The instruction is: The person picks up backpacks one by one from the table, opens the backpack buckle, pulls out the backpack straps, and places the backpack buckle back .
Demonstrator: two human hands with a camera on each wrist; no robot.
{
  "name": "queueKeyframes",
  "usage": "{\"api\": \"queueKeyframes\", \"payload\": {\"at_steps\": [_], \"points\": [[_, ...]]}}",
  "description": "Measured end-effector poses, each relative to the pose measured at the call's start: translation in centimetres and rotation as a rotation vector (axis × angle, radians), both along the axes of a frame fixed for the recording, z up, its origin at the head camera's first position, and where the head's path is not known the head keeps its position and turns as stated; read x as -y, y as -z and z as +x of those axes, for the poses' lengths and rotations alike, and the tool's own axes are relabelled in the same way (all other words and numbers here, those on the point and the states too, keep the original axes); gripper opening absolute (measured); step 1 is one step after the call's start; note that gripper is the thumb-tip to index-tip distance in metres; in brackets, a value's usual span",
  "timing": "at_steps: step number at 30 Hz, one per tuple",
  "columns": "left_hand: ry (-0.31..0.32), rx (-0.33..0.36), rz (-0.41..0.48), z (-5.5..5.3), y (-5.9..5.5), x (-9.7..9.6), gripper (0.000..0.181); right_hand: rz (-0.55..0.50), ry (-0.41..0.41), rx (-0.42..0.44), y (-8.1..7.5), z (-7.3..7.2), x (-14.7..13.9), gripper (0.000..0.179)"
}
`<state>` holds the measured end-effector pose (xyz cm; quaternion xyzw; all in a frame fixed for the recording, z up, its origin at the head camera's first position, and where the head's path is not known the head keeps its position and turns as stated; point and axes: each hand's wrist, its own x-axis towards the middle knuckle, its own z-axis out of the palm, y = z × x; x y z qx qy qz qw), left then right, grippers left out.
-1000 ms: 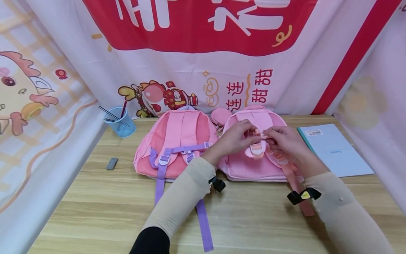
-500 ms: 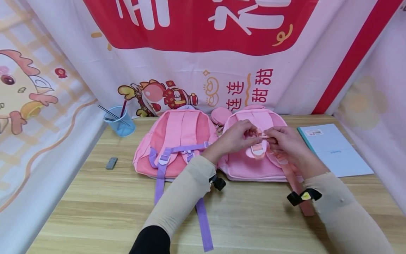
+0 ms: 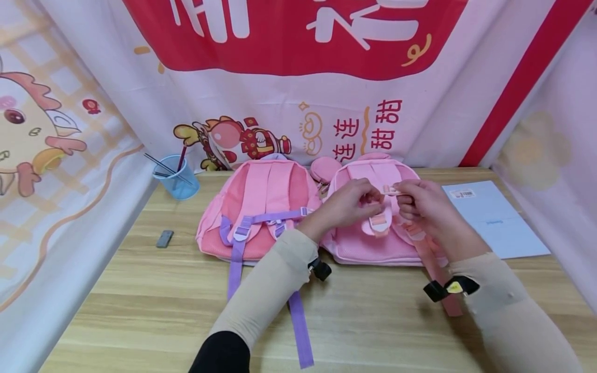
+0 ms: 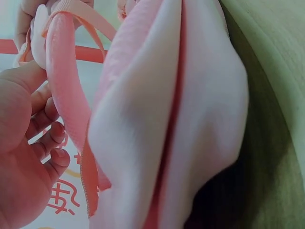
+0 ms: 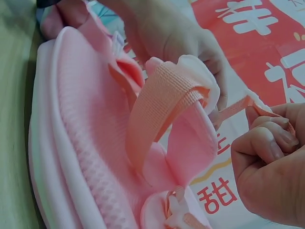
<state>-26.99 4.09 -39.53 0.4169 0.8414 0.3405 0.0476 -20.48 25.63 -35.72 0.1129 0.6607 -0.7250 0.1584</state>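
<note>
A pink backpack (image 3: 347,243) with peach webbing lies on the table, its shoulder straps facing up. Above it, my left hand (image 3: 347,202) pinches the peach strap (image 5: 233,110) near a padded shoulder strap (image 4: 71,88). Curled fingers of my right hand (image 3: 426,210) pinch the other end of that strap, where a small white piece (image 3: 391,194) shows. The webbing stretches across the short gap between both hands. A white buckle (image 3: 380,227) hangs just below. In the right wrist view, the left fingertips are partly hidden behind the shoulder strap.
Beside it on the left lies another pink backpack (image 3: 266,191) with purple straps (image 3: 300,331). A blue cup (image 3: 179,181) of pens, a grey eraser-sized block (image 3: 165,239) and a light blue notebook (image 3: 501,223) rest on the table (image 3: 364,321). A printed curtain hangs behind.
My right hand has shifted slightly up and to the right, away from the left, exposing more strap between them. The left hand has stayed nearly in place.
</note>
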Motion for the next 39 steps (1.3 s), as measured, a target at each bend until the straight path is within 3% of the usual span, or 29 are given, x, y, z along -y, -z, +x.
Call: {"api": "queueKeyframes", "payload": {"at_steps": [6, 14, 20, 25, 30, 39], "points": [[-0.002, 0.007, -0.021, 0.1, -0.3, 0.2, 0.025, 0.081, -0.04, -0.015, 0.3, -0.1, 0.2, 0.024], [-0.044, 0.085, 0.115, 0.5, -0.7, 0.3, 0.034, 0.099, -0.049, -0.029, 0.5, 0.0, 0.0, 0.028], [-0.036, 0.052, 0.137, 0.6, -1.2, 0.3, 0.031, 0.126, -0.063, -0.037, 0.5, 0.1, -0.2, 0.034], [-0.057, 0.07, 0.139, 0.6, -1.4, 0.4, 0.029, 0.066, -0.092, -0.063, 0.8, 0.3, -0.8, 0.038], [-0.069, 0.079, 0.142, 0.7, -1.4, 0.6, 0.029, 0.017, -0.143, -0.095, 1.4, 0.5, -2.1, 0.026], [-0.1, 0.089, 0.147, 0.8, -1.4, 0.5, 0.032, 0.091, -0.065, -0.009, 1.8, 0.2, -2.4, 0.015]]}}
